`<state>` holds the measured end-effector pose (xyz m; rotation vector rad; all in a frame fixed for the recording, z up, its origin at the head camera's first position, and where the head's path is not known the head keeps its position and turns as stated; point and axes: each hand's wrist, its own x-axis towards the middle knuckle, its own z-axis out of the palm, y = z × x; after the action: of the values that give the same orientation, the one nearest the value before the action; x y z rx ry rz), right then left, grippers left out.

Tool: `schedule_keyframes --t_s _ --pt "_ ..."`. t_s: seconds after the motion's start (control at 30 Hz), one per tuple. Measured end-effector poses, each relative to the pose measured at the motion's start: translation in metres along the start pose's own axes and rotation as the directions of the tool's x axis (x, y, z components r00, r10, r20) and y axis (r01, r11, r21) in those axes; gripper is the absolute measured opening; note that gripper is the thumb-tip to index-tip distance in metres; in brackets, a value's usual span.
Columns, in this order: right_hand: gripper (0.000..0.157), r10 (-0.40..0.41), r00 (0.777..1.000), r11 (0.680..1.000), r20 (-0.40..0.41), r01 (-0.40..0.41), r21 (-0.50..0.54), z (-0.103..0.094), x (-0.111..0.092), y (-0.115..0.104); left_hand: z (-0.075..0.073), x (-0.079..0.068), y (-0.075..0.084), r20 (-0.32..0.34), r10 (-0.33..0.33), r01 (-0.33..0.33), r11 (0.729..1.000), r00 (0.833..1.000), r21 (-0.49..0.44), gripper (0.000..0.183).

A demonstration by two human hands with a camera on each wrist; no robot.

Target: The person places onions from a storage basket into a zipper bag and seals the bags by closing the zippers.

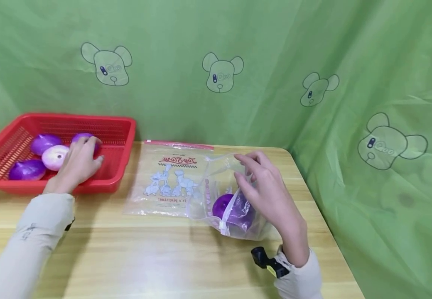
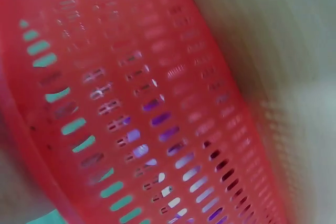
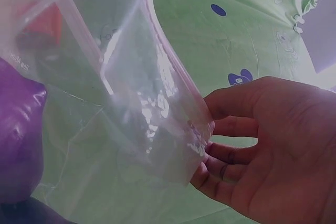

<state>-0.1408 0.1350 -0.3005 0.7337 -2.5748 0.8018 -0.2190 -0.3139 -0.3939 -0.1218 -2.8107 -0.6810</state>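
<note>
In the head view my left hand (image 1: 79, 160) is inside the red basket (image 1: 122, 166), its fingers over a purple onion (image 1: 83, 136); their contact is partly hidden. Beside it lie a pale-bottomed onion (image 1: 54, 158) and two more purple onions, one at the back (image 1: 45, 143) and one at the front (image 1: 27, 170). My right hand (image 1: 266, 187) pinches the rim of a clear slider zip bag (image 1: 204, 207), whose mouth gapes. Purple onion (image 1: 220, 204) shows inside that bag. The right wrist view has the fingers (image 3: 231, 156) on the bag's edge.
A flat clear printed bag (image 1: 171, 178) with a red zip strip lies on the wooden table (image 1: 145, 257) between basket and zip bag. Green curtain (image 1: 171, 99) hangs behind the table and along its right side. The left wrist view is filled mostly by the basket's slotted wall (image 2: 131, 77).
</note>
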Motion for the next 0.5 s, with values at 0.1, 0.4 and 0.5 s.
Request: schedule_keyframes --t_s 0.1,0.4,0.5 --pt "0.042 0.005 1.000 1.000 -0.006 -0.005 -0.003 0.000 0.000 0.002 0.001 0.010 -0.007 0.032 -0.016 0.015 0.999 0.999 0.036 0.045" --pt "0.042 0.022 1.000 1.000 -0.002 -0.022 -0.010 0.001 0.000 0.005 0.004 0.028 -0.038 0.137 -0.109 0.090 0.987 0.985 0.136 0.070" --pt "0.042 0.031 1.000 1.000 0.003 -0.031 -0.006 0.002 0.001 0.005 0.003 0.033 -0.044 0.168 -0.114 0.086 0.982 0.979 0.167 0.076"
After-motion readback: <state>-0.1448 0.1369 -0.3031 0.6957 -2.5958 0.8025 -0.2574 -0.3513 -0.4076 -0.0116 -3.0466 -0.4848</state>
